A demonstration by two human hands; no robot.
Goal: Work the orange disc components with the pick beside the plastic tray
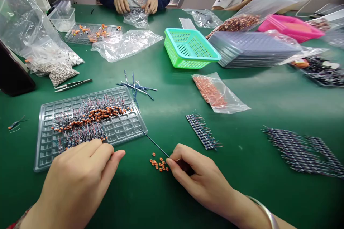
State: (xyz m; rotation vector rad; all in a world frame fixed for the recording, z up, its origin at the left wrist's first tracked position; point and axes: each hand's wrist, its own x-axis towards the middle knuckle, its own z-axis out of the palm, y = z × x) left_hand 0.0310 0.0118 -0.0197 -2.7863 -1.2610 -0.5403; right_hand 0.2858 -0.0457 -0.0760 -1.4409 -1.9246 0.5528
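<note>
**Right hand pinching a thin wire beside a heap of orange beads**

Our right hand [196, 173] is closed in a pinch on a thin blue wire [153, 144], thumb and forefinger gripping its near end so the free tip slants up and left toward the corner of the clear tray [45, 150]. Held low and at a slant like this, the wire seems placed so that beads can be picked up on its point. The small heap of orange beads [158, 164] lies on the green tabletop [242, 171] just left of our fingertips, almost touching them and directly under the wire.

Our left hand [80, 179] rests knuckles-up at the near edge of the tray, fingers curled loosely with the tips pointing toward the beads; we cannot tell whether it holds anything.

The tray carries a tangle of wires strung with orange beads [91, 114]. Behind it lie tweezers [72, 84] and a few loose blue wires [135, 87]. To the right are a short taped strip of wires [202, 130], a bag of orange parts [215, 93], and longer taped strips [303, 150]. Farther back stands a green basket [172, 48], and across the tabletop another person's hands [135, 5] work at a plastic bag.
</note>
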